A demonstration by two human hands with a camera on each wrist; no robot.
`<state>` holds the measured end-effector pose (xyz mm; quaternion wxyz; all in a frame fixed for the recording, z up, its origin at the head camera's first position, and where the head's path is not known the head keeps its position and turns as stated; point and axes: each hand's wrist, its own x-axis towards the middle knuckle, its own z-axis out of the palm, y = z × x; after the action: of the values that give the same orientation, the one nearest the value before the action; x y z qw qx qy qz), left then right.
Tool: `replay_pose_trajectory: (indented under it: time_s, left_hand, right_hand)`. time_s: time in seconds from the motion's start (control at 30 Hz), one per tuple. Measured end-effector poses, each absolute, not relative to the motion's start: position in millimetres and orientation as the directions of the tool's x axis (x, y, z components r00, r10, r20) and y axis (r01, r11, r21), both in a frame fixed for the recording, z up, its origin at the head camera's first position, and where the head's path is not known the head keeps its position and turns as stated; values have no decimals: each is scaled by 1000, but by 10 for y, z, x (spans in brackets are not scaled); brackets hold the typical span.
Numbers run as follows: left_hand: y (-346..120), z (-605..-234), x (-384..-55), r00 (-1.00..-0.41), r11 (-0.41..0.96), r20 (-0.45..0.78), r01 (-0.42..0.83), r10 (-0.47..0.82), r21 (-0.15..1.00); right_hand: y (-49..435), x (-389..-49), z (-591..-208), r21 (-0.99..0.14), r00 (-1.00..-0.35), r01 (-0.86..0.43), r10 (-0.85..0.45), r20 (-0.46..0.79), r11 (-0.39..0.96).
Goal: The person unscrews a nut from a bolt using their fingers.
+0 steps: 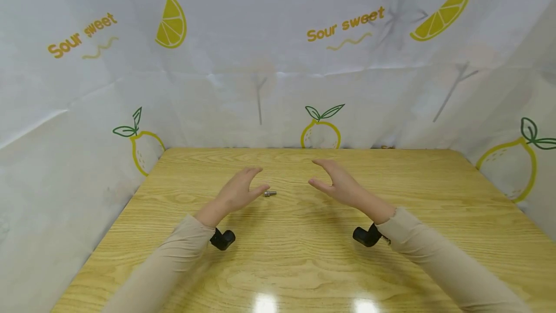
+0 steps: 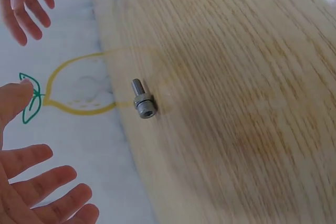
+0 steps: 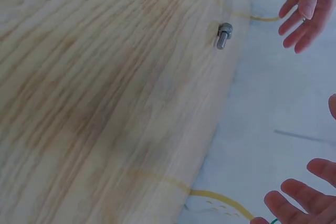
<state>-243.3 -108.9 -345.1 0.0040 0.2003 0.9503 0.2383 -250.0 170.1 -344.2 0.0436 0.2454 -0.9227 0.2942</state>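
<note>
A small silver socket-head bolt (image 1: 270, 193) lies on its side on the wooden table, just beyond the tip of my left thumb in the head view. Close up in the left wrist view, the bolt (image 2: 143, 99) shows a hex recess in its head and a ring-shaped part, like a nut or washer, against it. My left hand (image 1: 238, 190) hovers over the table with fingers extended and holds nothing. Facing it from the right, my right hand (image 1: 340, 186) is also raised, thumb and fingers spread apart. The bolt (image 3: 224, 35) appears far from the right fingers in the right wrist view.
The light wood table (image 1: 304, 264) reaches back to a white curtain (image 1: 226, 95) printed with lemons and lettering, which also hangs along both sides. Black wrist-worn devices (image 1: 223, 239) sit below each wrist. Two bright reflections shine near the front of the table.
</note>
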Motion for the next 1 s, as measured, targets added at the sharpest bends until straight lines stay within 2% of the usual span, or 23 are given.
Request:
replay_pose_trajectory:
  time_s: [0.37, 0.53, 0.73, 1.0]
  left_hand:
    - [-1061, -3580, -2475, -927, 771, 36, 332, 374, 543]
    - [-1052, -3666, -2538, -933, 743, 13, 295, 360, 601]
    - [-1053, -3739, -2578, -942, 686, -33, 219, 333, 694]
    - [-1049, -3769, -2642, -960, 669, -69, 136, 270, 730]
  right_hand:
    - [1477, -2566, -3603, -564, -829, -536, -516, 214, 628]
    - [1352, -2608, -3643, -633, -830, -491, -542, 130, 599]
    - [1220, -2680, -3698, -666, -825, -457, -561, 69, 590]
    - [1107, -2803, -3770, -744, -842, -371, -539, 17, 556]
